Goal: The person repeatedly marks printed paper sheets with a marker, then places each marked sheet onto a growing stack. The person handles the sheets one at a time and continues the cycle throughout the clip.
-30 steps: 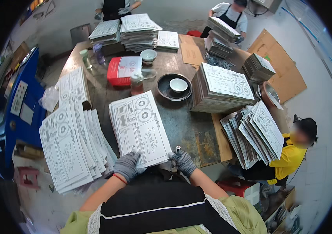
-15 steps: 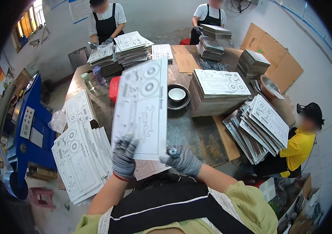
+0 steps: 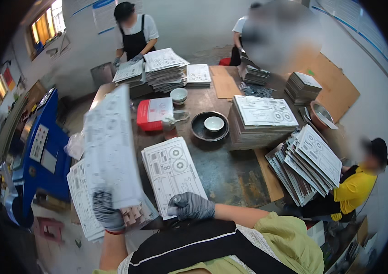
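Note:
My left hand (image 3: 107, 210), in a grey striped glove, grips the lower edge of a white printed panel (image 3: 112, 141). The panel stands tilted over the left pile and is blurred by motion. Closed fingers on my gloved right hand (image 3: 191, 206) rest at the near edge of a stack of printed panels (image 3: 173, 171); whatever they may hold is hidden. Line drawings of rings and wrenches show on that stack. Under the raised panel lies the left pile (image 3: 81, 201), with brownish pieces (image 3: 137, 215) partly showing beside it.
A red and white box (image 3: 155, 114), a dark basin (image 3: 198, 132) with a white bowl (image 3: 214, 123) and tall panel stacks (image 3: 262, 125) occupy the table (image 3: 230, 169). Leaning panels (image 3: 310, 157) stand at right. Blue machine (image 3: 43, 137) at left. Several people work around the table.
The panel moved left from in front of me, carried by my left hand. My right hand let go of it and shifted slightly left and down. The middle stack and red box came into view.

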Available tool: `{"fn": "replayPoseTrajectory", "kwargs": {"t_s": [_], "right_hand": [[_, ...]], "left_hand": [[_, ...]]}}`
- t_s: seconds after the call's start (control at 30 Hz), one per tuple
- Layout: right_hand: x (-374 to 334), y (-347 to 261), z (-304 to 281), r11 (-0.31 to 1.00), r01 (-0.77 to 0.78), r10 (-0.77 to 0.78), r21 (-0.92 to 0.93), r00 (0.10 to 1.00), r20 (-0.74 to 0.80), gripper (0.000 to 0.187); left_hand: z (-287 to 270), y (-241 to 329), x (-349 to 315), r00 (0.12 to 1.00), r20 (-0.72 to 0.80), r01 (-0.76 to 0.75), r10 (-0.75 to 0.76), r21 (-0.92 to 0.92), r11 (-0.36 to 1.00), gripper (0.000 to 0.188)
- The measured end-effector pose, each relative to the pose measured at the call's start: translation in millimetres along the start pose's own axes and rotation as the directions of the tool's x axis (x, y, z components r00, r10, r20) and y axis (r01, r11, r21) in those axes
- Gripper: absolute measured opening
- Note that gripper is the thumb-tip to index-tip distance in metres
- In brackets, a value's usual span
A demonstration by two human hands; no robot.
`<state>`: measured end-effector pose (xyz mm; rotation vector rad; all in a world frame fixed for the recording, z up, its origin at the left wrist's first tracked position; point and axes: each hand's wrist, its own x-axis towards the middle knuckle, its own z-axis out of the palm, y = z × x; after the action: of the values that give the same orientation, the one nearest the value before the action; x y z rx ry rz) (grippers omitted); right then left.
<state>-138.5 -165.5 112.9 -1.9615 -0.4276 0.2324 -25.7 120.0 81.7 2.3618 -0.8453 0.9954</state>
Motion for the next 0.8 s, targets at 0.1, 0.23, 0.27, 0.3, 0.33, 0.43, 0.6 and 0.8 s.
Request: {"fn": "replayPoseTrajectory", "kwargs": {"t_s": [0.1,0.23,0.27,0.3,0.33,0.43,0.6,0.8], "right_hand": [[-1,45,2,0.935,0.233,-0.232,-0.268,0.972,0.034,0.026],[-22,60,16,0.454,-0.083,0.321,0.887,0.944,-0.076,0.031],[-24,66,22,0.346,0.013,0.288,0.938,0.950,-0.120,0.031],[-25,63,20,0.294,0.073,0.238,0.953,0.960,-0.147,0.030],[-27,67,20,0.235,0.058,0.292,0.970,0.948,-0.128,0.030],[-29,77,18,0.209,-0.001,0.268,0.978,0.962,-0.056,0.029],[-29,70,25,0.241,-0.059,0.460,0.969,0.886,-0.060,0.029],[-27,53,25,0.299,-0.035,0.410,0.954,0.907,-0.096,0.029]], "left_hand": [[-31,-42,-28,0.985,-0.042,0.173,-0.169,0.106,0.979,0.053],[-53,-62,-54,0.712,0.563,0.357,-0.421,0.226,0.906,0.061],[-52,-70,-58,0.570,0.742,0.328,-0.354,0.189,0.925,0.063],[-62,-64,-58,0.544,0.761,0.303,-0.353,0.215,0.929,0.064],[-67,-54,-52,0.512,0.789,0.266,-0.340,0.231,0.936,0.065],[-84,-27,-10,0.794,0.586,0.293,-0.161,-0.137,0.946,0.060],[-107,76,88,0.894,0.147,-0.069,0.423,-0.888,0.455,0.039],[-101,108,85,0.723,0.144,-0.082,0.676,-0.953,0.290,0.038]]}}
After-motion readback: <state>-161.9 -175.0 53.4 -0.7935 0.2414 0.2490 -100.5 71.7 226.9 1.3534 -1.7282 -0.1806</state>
